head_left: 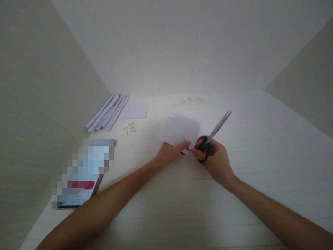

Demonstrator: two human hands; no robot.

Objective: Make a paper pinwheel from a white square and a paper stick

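Observation:
Several white paper sheets [179,128] are held in my left hand [173,149], with the thumb on top near their lower edge. A short slit or fold line shows in the paper beside that thumb. Black-handled scissors [220,125] hang on the fingers of my right hand [214,156], blades pointing up and away to the right, off the paper. The blades look nearly closed. My right fingertips meet the paper's lower right corner next to my left thumb; whether they pinch it is hard to make out.
Rolled paper tubes [108,113] lie along the left wall. Beside them are a flat square of paper [135,111] and a small heap of short pale bits [131,127]. More pale scraps [191,100] lie near the back wall. A blurred tablet or phone [91,166] rests at left.

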